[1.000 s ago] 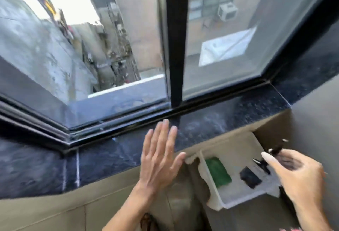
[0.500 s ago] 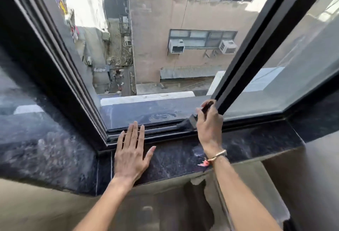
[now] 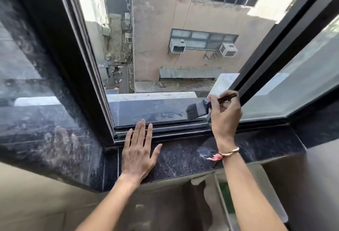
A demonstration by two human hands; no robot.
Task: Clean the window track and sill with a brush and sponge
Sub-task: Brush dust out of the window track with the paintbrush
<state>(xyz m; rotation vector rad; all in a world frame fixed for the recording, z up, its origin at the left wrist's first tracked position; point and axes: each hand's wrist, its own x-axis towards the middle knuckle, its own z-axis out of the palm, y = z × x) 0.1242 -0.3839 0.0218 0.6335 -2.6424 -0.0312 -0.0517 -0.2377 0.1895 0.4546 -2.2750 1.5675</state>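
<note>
My right hand [image 3: 224, 118] grips a black brush [image 3: 197, 109] by its thin handle, and the dark bristles hang just above the right part of the window track [image 3: 174, 129]. My left hand [image 3: 138, 152] lies flat and open on the dark speckled stone sill [image 3: 185, 159], its fingertips reaching the track's inner rails. The green sponge [image 3: 226, 197] lies in a white tray [image 3: 275, 210] below the sill at the lower right, partly hidden by my right forearm.
The sash is slid open, with a long drop to an alley and a beige building outside. A black window frame [image 3: 275, 47] slants up on the right. A dusty dark side jamb [image 3: 45, 83] stands at the left. The outer ledge [image 3: 146, 109] is wet and streaked.
My right hand came up from the tray with the brush and brought it to the track. My left hand settled flat on the sill. The view moved closer to the window.
</note>
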